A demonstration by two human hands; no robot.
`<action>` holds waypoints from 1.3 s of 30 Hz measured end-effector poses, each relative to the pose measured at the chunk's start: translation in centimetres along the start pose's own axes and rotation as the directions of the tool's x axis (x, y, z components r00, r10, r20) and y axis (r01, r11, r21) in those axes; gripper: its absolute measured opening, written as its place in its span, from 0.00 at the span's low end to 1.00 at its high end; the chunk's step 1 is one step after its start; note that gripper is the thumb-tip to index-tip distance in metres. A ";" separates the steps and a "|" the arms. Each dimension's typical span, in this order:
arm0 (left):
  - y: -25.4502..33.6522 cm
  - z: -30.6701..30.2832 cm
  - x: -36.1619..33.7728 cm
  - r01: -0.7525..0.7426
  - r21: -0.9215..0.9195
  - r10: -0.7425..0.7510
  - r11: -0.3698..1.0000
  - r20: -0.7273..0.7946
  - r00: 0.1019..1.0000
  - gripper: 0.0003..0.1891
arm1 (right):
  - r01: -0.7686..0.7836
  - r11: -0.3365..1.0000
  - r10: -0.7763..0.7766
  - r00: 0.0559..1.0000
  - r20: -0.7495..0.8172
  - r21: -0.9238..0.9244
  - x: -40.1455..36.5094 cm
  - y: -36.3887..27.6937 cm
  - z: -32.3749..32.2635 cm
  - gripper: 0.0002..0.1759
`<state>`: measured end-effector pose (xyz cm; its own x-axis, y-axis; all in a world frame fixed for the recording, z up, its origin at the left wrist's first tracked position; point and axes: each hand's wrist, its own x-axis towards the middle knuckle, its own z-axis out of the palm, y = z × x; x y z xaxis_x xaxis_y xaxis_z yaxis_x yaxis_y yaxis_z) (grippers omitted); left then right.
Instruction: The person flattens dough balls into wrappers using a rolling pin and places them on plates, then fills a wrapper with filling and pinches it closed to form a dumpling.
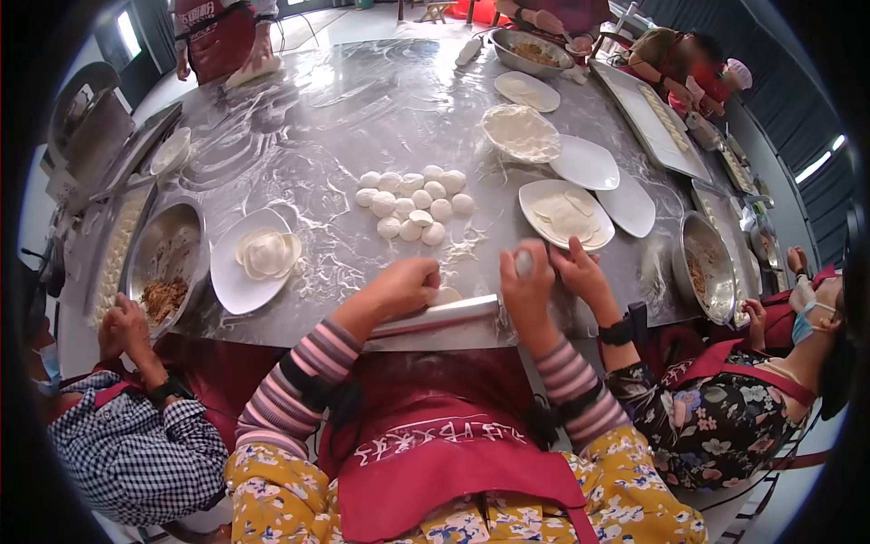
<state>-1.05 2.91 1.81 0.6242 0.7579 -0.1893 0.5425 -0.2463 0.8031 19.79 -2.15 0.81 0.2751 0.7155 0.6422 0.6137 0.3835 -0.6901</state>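
My left hand (410, 283) is closed at the table's front edge, its fingers curled over a small dough wrapper (445, 296), partly hidden beneath them. My right hand (530, 283) is wrapped around what looks like a rolling pin (523, 263); only its pale rounded end shows. A shiny metal bar (444, 317) lies between my forearms along the edge. Beyond my hands, several round dough pieces (420, 199) sit in a cluster on the floury steel table (308, 163). To the right, a white plate (529, 192) carries flat wrappers (571, 218).
A neighbour's hand (584, 276) is close beside my right hand. On the left stand a plate of stacked wrappers (268, 252) and a filling bowl (195, 227), with another person's hand (127, 328) there. Farther right are empty plates (584, 161), a flour dish (521, 132) and another bowl (705, 263).
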 end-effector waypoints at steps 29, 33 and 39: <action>-0.3 -0.3 -0.4 -0.045 0.035 0.045 0.998 0.001 0.999 0.06 | -0.173 0.982 0.171 0.985 0.034 0.071 -2.7 0.5 -1.7 0.13; 0.3 0.1 0.3 -0.066 0.148 0.074 0.987 -0.050 0.996 0.06 | -0.009 1.000 0.008 1.000 -0.024 -0.007 2.3 0.7 2.4 0.12; 1.2 -0.5 0.8 -0.059 0.311 0.045 0.948 0.053 0.998 0.07 | 0.019 0.998 -0.019 1.000 -0.001 -0.052 -0.3 0.1 -0.5 0.12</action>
<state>-0.15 3.53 2.91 0.6769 0.7131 -0.1825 0.6526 -0.4666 0.5970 20.15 -2.63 0.78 0.2640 0.7074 0.6556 0.6566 0.3661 -0.6594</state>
